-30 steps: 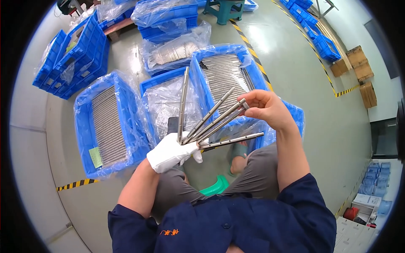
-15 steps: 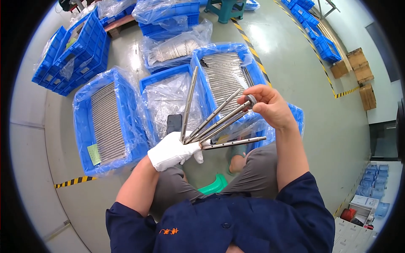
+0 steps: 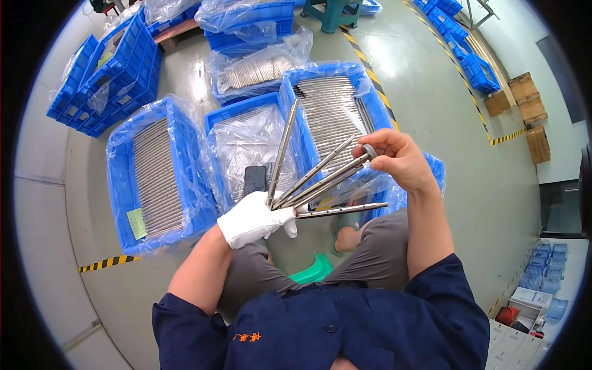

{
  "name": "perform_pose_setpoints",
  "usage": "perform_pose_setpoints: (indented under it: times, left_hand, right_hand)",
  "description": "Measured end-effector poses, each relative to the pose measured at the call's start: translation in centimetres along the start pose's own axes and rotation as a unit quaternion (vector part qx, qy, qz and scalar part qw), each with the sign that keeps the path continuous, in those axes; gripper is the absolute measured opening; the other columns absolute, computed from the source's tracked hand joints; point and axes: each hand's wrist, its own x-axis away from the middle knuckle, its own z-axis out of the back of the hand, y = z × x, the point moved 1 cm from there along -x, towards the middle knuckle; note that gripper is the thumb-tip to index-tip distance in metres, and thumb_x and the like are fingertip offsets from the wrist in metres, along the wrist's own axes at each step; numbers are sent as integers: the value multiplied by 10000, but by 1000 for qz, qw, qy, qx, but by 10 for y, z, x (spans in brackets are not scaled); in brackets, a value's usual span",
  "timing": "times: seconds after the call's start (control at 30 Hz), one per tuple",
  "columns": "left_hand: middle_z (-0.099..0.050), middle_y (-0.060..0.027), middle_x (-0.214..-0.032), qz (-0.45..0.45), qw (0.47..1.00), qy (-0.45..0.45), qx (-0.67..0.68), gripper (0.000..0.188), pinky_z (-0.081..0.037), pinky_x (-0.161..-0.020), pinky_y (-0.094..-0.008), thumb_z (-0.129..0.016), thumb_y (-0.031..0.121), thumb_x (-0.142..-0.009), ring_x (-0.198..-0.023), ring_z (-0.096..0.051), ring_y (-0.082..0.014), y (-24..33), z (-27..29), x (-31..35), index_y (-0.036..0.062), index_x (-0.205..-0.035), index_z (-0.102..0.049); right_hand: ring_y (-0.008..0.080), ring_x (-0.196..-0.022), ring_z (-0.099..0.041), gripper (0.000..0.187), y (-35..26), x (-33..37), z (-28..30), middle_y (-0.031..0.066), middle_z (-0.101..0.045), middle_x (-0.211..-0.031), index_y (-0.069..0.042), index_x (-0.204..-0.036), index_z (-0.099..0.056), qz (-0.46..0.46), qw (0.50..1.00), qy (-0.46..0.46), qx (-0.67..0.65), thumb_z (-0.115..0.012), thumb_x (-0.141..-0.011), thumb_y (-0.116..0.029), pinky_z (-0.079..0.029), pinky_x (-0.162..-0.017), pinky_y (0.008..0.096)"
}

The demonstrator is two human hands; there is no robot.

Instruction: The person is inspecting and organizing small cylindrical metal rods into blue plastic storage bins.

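My left hand point(image 3: 253, 221), in a white glove, is closed round the lower ends of several slim metal rods point(image 3: 316, 166) that fan out up and to the right. Small dark holes dot their sides. One rod point(image 3: 282, 151) stands steeper than the others, and another point(image 3: 342, 210) points almost straight right. My bare right hand point(image 3: 402, 159) pinches a small round grey metal disc point(image 3: 369, 152) between thumb and fingers. The disc is at the far end of one of the fanned rods; whether the rod passes into it, I cannot tell.
Plastic-lined blue crates of similar rods stand ahead: a left crate point(image 3: 118, 185), a middle crate point(image 3: 250, 103) with a black phone point(image 3: 254, 180) on its plastic, and a right crate point(image 3: 327, 69). Stacked blue crates point(image 3: 117, 74) are farther left. A green stool point(image 3: 333, 15) stands beyond.
The steep rod in my left hand has tipped a little to the right. My right hand and the disc have dropped slightly, and the disc has turned.
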Motion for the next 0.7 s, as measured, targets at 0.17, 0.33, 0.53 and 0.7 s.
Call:
perform_pose_setpoints:
  times: [0.17,0.33,0.53,0.7]
  left_hand:
    - [-601,3,-636,2,1000,21,-12,196,-372,-493,-213,-531,237,-784,-546,-470,-64,-8,0,-3,72,-776,-636]
    - [-613,-24,-667,6,1000,11,-16,264,-419,-558,-223,-570,225,-795,-628,-545,-92,-3,-1,-1,35,-971,-618]
    - [-609,-15,-667,-19,997,18,-74,178,-407,-582,-229,-533,205,-761,-620,-514,-85,0,-6,-1,62,-709,-624]
    - [-615,-30,-680,-41,994,14,-104,198,-420,-673,-261,-527,222,-759,-691,-553,-136,-4,-7,-2,56,-727,-631]
  right_hand:
    - [140,-889,-571,348,-4,-1,-9,105,-599,-947,-1,-999,-561,-16,997,35,69,-663,-667,30,-453,-743,227]
    - [144,-873,-576,365,-1,-1,-20,100,-600,-931,-7,-999,-560,-14,999,9,51,-604,-654,104,-458,-724,229]
    - [184,-853,-572,277,-3,-5,4,121,-589,-919,7,-998,-546,-9,997,70,40,-585,-727,-35,-483,-756,319]
    - [184,-840,-577,303,4,-6,-2,118,-590,-918,5,-1001,-544,-26,1000,14,-3,-634,-722,-72,-486,-755,315]
